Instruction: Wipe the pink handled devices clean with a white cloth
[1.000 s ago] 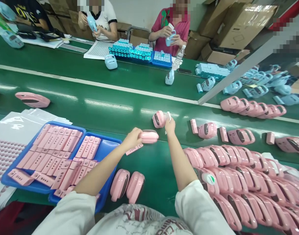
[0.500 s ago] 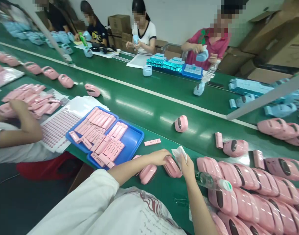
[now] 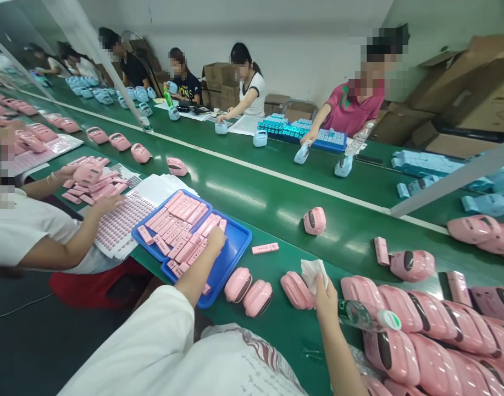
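My left hand (image 3: pixel 216 240) reaches over the right part of the blue tray (image 3: pixel 236 246), its fingertips down among the pink rectangular pieces (image 3: pixel 188 206) with dark printing. Whether the fingers grip one is hidden. In my right hand (image 3: pixel 326 298) a folded white cloth or tissue (image 3: pixel 314 270) is pinched between fingers and thumb. Just left of that hand lies a glossy pink rounded housing (image 3: pixel 295 290), close to the cloth. Two more pink housings (image 3: pixel 258 297) rest between the tray and that one. A single printed pink piece (image 3: pixel 265 248) lies apart, right of the tray.
A clear bottle with a green-white cap (image 3: pixel 369 316) lies beside my right wrist, against rows of pink housings (image 3: pixel 437 352). Farther off, a pink housing (image 3: pixel 315 220) stands on the green belt (image 3: pixel 252 192). At left a co-worker's arm (image 3: pixel 81 234) reaches over sticker sheets (image 3: pixel 122 223).
My left hand has left the pink housing and moved left to the pieces in the tray. My right hand keeps the white cloth. The view has shifted slightly.
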{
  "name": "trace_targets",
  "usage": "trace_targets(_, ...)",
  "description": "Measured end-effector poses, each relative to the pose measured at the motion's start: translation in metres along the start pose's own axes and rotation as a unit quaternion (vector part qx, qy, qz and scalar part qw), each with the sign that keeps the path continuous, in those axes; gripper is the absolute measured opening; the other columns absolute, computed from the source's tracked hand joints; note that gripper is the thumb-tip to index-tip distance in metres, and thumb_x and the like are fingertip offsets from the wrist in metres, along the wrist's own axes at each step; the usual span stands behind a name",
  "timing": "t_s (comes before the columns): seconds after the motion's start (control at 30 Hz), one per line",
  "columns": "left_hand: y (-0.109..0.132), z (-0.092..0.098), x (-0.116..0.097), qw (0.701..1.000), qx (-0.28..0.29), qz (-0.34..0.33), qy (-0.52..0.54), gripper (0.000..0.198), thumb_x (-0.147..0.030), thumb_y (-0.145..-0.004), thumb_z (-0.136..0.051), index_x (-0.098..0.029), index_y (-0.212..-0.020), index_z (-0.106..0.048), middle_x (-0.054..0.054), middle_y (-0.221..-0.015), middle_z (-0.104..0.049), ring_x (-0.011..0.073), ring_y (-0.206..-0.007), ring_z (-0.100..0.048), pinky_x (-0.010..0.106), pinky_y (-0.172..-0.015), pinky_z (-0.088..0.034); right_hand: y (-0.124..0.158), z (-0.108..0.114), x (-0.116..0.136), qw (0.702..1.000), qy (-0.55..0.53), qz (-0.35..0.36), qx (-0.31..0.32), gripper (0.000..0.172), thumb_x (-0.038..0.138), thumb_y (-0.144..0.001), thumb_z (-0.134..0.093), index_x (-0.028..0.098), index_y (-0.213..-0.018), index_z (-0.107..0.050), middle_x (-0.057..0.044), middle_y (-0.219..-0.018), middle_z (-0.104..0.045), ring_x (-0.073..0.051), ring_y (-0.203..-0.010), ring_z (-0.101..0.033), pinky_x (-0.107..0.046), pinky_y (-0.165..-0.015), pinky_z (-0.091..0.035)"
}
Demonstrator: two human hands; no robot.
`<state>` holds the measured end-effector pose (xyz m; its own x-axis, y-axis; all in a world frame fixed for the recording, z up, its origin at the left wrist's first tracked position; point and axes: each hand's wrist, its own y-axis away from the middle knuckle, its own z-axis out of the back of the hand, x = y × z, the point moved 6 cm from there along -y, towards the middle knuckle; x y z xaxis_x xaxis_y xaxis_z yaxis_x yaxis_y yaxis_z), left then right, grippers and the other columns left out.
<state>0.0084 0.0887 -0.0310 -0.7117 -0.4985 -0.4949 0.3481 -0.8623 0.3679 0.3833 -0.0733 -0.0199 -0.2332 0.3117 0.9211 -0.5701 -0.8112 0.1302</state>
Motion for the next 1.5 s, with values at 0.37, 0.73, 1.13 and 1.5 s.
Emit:
trace_targets(0.37,0.129,-0.043,-0.079,0.885,0.312,-0.147,0.313,0.052,-0.064,-0.087,-0.037,-0.017,-0.104,-0.051,-0.001,-0.067,-0.056,0.0109,-0.046,-0.051,0.023,-0.045,-0.041,0.014,-0.016,0.074,0.991,-0.047,0.125,0.0,0.058,0.063,-0.087,-0.038,0.016,-0.105,-0.068,-0.013,-0.1,-0.074,-0.028,-0.095,-0.068,-0.043,-0.083,-0.054)
trace_targets(0.73,0.223,-0.056,-0.114,0.725,0.49,-0.103,0.472,0.084,-0.091,-0.067,-0.033,-0.016,-0.093,-0.058,-0.001,-0.053,-0.05,0.0102,-0.041,-0.043,0.021,-0.036,-0.025,0.084,-0.024,0.123,0.827,0.063,0.549,0.103,0.039,0.036,-0.096,-0.041,0.026,-0.129,-0.058,-0.009,-0.123,-0.067,-0.022,-0.126,-0.055,-0.048,-0.11,-0.037)
trace_targets(1.13,0.264,-0.059,-0.11,0.717,0.506,-0.124,0.463,0.052,-0.057,-0.065,-0.077,-0.016,-0.09,-0.055,0.002,-0.077,-0.063,0.0115,-0.057,-0.059,0.021,-0.044,-0.045,0.064,0.039,0.099,0.96,-0.248,0.1,-0.084,0.062,0.068,-0.088,-0.036,0.014,-0.096,-0.067,-0.012,-0.088,-0.073,-0.026,-0.091,-0.07,-0.039,-0.077,-0.057)
trace_targets(1.5,0.228,-0.045,-0.113,0.684,0.558,-0.044,0.468,0.073,-0.081,-0.079,-0.034,-0.015,-0.095,-0.061,-0.002,-0.053,-0.051,0.008,-0.036,-0.042,0.019,-0.034,-0.028,0.095,-0.006,0.115,0.929,-0.081,0.356,0.062,0.045,0.052,-0.093,-0.04,0.022,-0.108,-0.07,-0.01,-0.113,-0.072,-0.023,-0.121,-0.059,-0.044,-0.104,-0.046)
